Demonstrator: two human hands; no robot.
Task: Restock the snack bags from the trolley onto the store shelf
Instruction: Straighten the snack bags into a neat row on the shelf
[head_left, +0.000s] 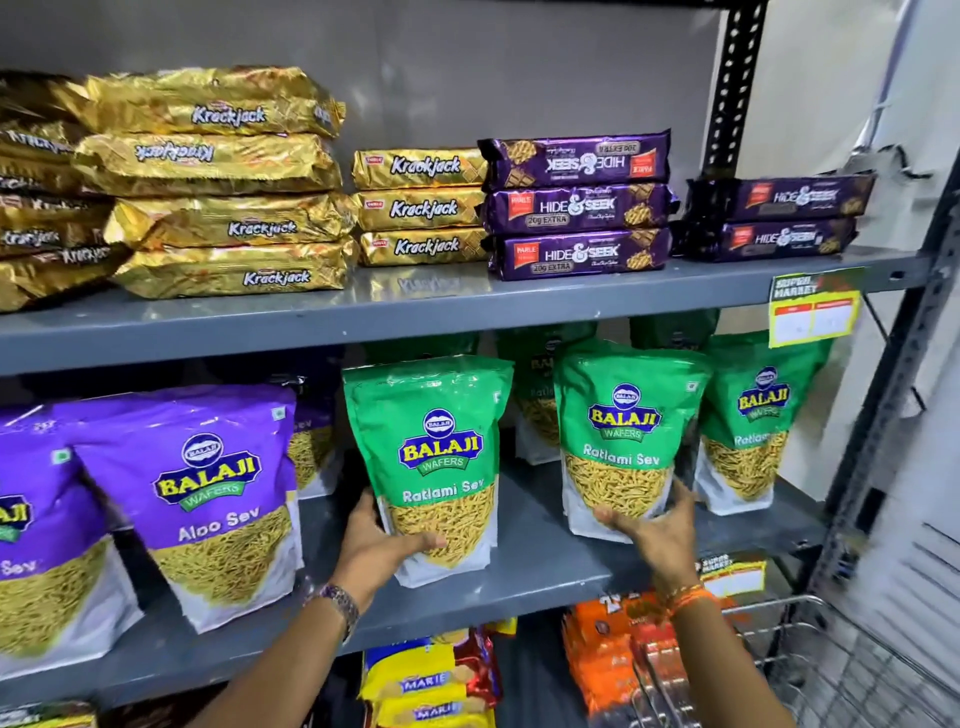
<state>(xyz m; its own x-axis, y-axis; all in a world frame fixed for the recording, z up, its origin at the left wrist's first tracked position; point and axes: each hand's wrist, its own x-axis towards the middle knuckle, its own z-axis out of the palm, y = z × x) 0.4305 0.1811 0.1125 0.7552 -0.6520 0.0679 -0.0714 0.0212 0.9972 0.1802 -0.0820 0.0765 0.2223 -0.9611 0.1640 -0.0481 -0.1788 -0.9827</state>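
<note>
Two green Ratlami Sev bags stand upright on the middle grey shelf (545, 566). My left hand (387, 540) grips the lower left of the left green bag (439, 467). My right hand (657, 525) holds the bottom right of the right green bag (626, 441). More green bags stand behind them, and another green bag (753, 426) stands to the right. Purple Aloo Sev bags (208, 499) fill the shelf's left side. The wire trolley (810, 660) sits at the lower right, beneath my right forearm.
The upper shelf (467, 306) carries gold Krackjack packs (223, 182) and purple Hide & Seek packs (576, 208). Yellow Marie packs (426, 680) and orange packs (602, 660) lie on the level below. A slotted black upright (732, 83) and a grey post (893, 395) frame the right side.
</note>
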